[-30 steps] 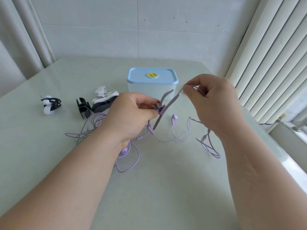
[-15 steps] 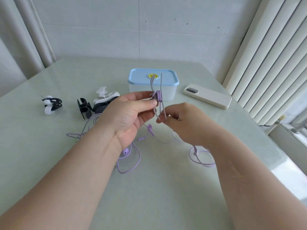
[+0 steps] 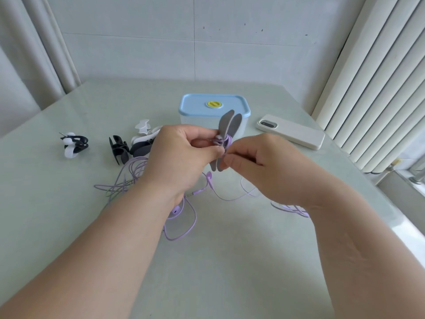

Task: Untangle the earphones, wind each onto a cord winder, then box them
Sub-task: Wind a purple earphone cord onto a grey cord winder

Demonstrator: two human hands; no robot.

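Earphone cord (image 3: 226, 199) is looking limp and light: your left hand (image 3: 181, 157) is pinching the grey winder (image 3: 226, 122) at its waist, right hand (image 3: 259, 166) pinching cord beside the wraps.

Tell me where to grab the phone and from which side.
Take the phone across its narrow width: thumb on one long edge, fingers on the other, near the middle. Probably best from above with the right hand. It lies flat, back up, right of the box, so only its edges offer a hold.
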